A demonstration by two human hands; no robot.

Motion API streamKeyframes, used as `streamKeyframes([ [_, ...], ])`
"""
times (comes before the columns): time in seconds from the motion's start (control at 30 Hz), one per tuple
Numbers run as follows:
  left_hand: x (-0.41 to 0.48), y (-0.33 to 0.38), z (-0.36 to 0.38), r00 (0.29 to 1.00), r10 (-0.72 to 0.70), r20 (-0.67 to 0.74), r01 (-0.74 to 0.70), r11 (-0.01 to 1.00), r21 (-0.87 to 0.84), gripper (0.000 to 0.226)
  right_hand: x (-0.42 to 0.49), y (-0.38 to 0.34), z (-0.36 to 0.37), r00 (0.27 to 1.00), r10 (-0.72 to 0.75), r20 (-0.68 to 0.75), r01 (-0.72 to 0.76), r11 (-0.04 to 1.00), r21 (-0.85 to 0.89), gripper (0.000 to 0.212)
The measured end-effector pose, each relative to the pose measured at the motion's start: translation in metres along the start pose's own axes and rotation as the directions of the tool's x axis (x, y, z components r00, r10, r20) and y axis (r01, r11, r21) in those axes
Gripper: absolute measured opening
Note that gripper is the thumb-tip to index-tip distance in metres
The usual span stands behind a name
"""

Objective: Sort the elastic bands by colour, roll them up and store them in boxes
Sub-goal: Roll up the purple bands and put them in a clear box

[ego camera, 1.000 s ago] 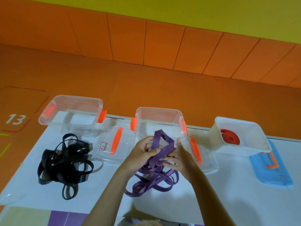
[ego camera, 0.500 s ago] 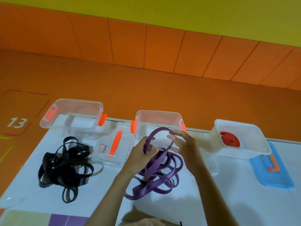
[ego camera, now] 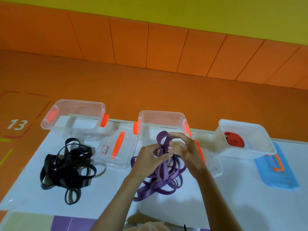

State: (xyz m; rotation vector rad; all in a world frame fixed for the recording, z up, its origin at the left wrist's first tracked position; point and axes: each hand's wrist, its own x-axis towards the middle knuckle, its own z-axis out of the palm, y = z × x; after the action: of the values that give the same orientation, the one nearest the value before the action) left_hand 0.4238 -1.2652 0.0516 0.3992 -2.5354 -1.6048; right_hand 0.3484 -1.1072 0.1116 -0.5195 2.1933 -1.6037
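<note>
Head view: purple bands are lying in a loose tangle on the table, directly before the middle box. One loop is standing up from the pile, its long axis running away from the person and its closed end pointing at that box. The left hand is pinching the loop's lower part, fingers curled. The right hand is gripping its top, fingers bent over the strap. Black bands are lying heaped at left, before the left box. A red roll is sitting inside the white box at right.
</note>
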Motion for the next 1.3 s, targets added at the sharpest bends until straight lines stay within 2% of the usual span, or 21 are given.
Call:
streamKeyframes([
  [0.07, -0.001, 0.000, 0.000, 0.999, 0.019, -0.040, -0.015, 0.995, 0.094, 0.032, -0.003, -0.007, 0.007, 0.999, 0.040, -0.012, -0.040, 0.999, 0.025, 0.027],
  [0.17, -0.003, 0.001, 0.001, 0.999, 0.038, -0.032, -0.030, 0.978, 0.208, 0.023, -0.004, -0.013, 0.019, 0.989, -0.006, -0.149, -0.014, 0.991, -0.131, 0.022],
  [0.27, -0.006, 0.004, -0.001, 1.000, 0.001, -0.030, 0.007, 0.967, 0.253, 0.018, -0.003, -0.013, 0.022, 0.965, -0.014, -0.262, -0.029, 0.987, -0.160, 0.016],
  [0.3, -0.007, 0.004, -0.002, 1.000, -0.009, -0.030, 0.016, 0.974, 0.227, 0.023, -0.002, -0.010, 0.020, 0.959, 0.008, -0.285, -0.052, 0.988, -0.147, 0.015],
  [0.4, -0.012, 0.010, -0.005, 0.999, -0.043, 0.000, 0.043, 0.999, -0.004, 0.068, -0.003, -0.003, 0.016, 0.948, 0.051, -0.314, -0.078, 0.994, -0.075, 0.020],
  [0.47, -0.010, 0.022, -0.008, 0.999, 0.013, -0.051, -0.019, 0.991, -0.129, 0.064, -0.004, -0.006, 0.017, 0.940, 0.071, -0.334, -0.092, 0.995, -0.048, 0.009],
  [0.5, -0.007, 0.026, -0.009, 0.993, 0.054, -0.104, -0.070, 0.985, -0.155, 0.052, -0.004, -0.008, 0.019, 0.933, 0.100, -0.345, -0.109, 0.994, -0.008, 0.002],
  [0.57, -0.004, 0.032, -0.012, 0.972, 0.110, -0.209, -0.144, 0.977, -0.157, 0.031, -0.003, -0.011, 0.020, 0.916, 0.198, -0.348, -0.138, 0.972, 0.189, 0.011],
  [0.63, -0.005, 0.033, -0.015, 0.956, 0.159, -0.247, -0.193, 0.974, -0.121, 0.024, -0.004, -0.013, 0.022, 0.909, 0.289, -0.300, -0.150, 0.899, 0.411, 0.011],
  [0.73, -0.012, 0.036, -0.015, 0.927, 0.258, -0.272, -0.271, 0.963, -0.012, 0.021, -0.009, -0.018, 0.023, 0.898, 0.351, -0.265, -0.149, 0.810, 0.567, 0.009],
  [0.77, -0.014, 0.037, -0.013, 0.927, 0.233, -0.293, -0.253, 0.967, -0.032, 0.020, -0.010, -0.019, 0.024, 0.898, 0.357, -0.255, -0.158, 0.806, 0.570, 0.008],
  [0.87, -0.017, 0.036, -0.013, 0.943, 0.052, -0.329, -0.151, 0.947, -0.283, 0.019, -0.014, -0.017, 0.026, 0.923, 0.335, -0.187, -0.166, 0.788, 0.592, 0.005],
  [0.93, -0.017, 0.036, -0.013, 0.937, 0.069, -0.341, -0.192, 0.920, -0.343, 0.022, -0.016, -0.013, 0.028, 0.940, 0.309, -0.145, -0.156, 0.767, 0.622, 0.009],
  [1.03, -0.017, 0.042, -0.013, 0.934, 0.120, -0.338, -0.223, 0.931, -0.287, 0.029, -0.019, -0.006, 0.029, 0.929, 0.315, -0.196, -0.186, 0.852, 0.490, 0.017],
  [1.13, -0.018, 0.041, -0.013, 0.939, 0.131, -0.318, -0.201, 0.960, -0.195, 0.034, -0.021, -0.002, 0.018, 0.954, 0.134, -0.270, -0.089, 0.981, 0.173, 0.008],
  [1.2, -0.019, 0.039, -0.012, 0.942, 0.124, -0.312, -0.184, 0.968, -0.171, 0.036, -0.023, -0.006, 0.009, 0.950, 0.018, -0.312, -0.029, 0.999, -0.029, 0.007],
  [1.27, -0.022, 0.040, -0.008, 0.943, 0.104, -0.317, -0.169, 0.968, -0.185, 0.036, -0.024, -0.008, 0.004, 0.949, 0.020, -0.313, -0.042, 0.997, -0.066, 0.001],
  [1.3, -0.022, 0.041, -0.006, 0.941, 0.102, -0.322, -0.171, 0.966, -0.193, 0.036, -0.025, -0.008, 0.005, 0.952, 0.048, -0.301, -0.068, 0.996, -0.057, 0.008],
])
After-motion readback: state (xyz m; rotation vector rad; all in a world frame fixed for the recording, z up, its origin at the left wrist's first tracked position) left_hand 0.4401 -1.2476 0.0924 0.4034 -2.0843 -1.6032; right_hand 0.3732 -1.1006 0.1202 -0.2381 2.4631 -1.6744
